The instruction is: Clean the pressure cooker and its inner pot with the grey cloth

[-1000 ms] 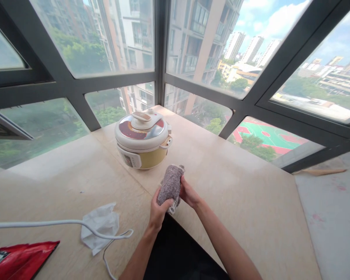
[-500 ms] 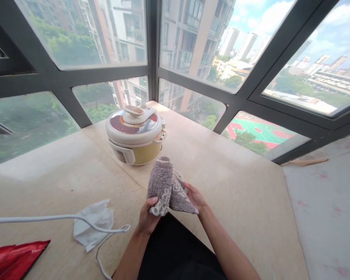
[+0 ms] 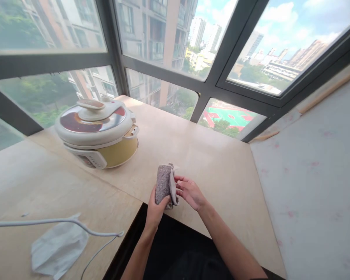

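A grey-purple towel [image 3: 163, 182], folded into a compact roll, stands above the counter's front edge. My left hand [image 3: 156, 212] grips its lower part, with the thumb across the front. At the towel's right side, my right hand [image 3: 191, 192] has its fingers spread and slightly bent. Their tips are at the towel's pale loose edge; whether they press on it I cannot tell. The towel's back and the left fingers behind it are hidden.
An electric cooker [image 3: 97, 132] with a shiny lid stands on the beige counter [image 3: 218, 175] at left. A crumpled white tissue [image 3: 60, 249] and a white cable [image 3: 46, 221] lie at front left. Windows and a patterned wall [image 3: 312, 186] border the counter.
The towel's right flap has been folded in, making the bundle narrower. My right hand's hold on the flap has loosened. The view has swung right, shifting the cooker leftward.
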